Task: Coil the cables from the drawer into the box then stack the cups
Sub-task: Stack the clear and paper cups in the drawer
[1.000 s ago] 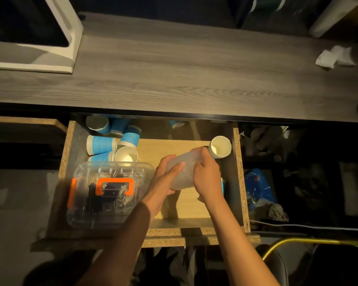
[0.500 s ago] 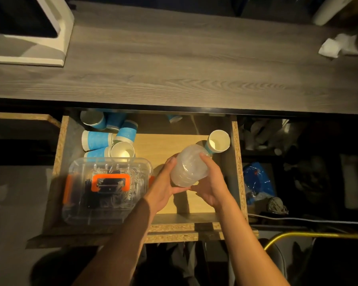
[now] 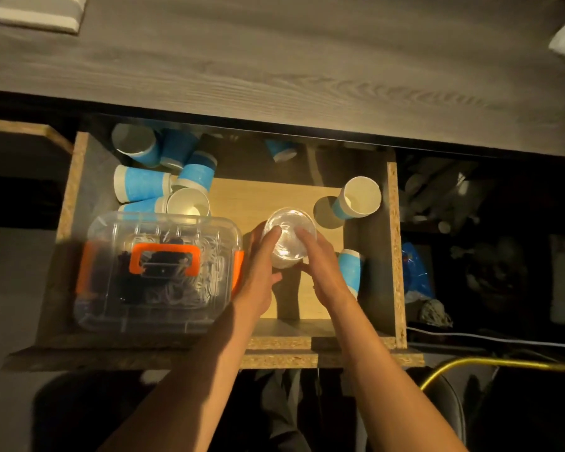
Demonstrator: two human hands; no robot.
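In the open drawer both my hands hold a stack of clear plastic cups, now upright with its mouth facing up. My left hand grips its left side and my right hand grips its right side. A closed clear box with orange handle and latches stands at the drawer's left, with coiled cables inside. Several blue paper cups lie jumbled at the back left. One blue cup stands tilted at the right, another lies beside my right wrist.
A grey wooden desktop runs across above the drawer. One more blue cup lies in shadow at the drawer's back. To the right are dark clutter, a blue bag and a yellow tube.
The clear cup stack has been turned from lying tilted to standing upright and lowered toward the drawer floor. Both hands stayed on it. The camera moved closer.
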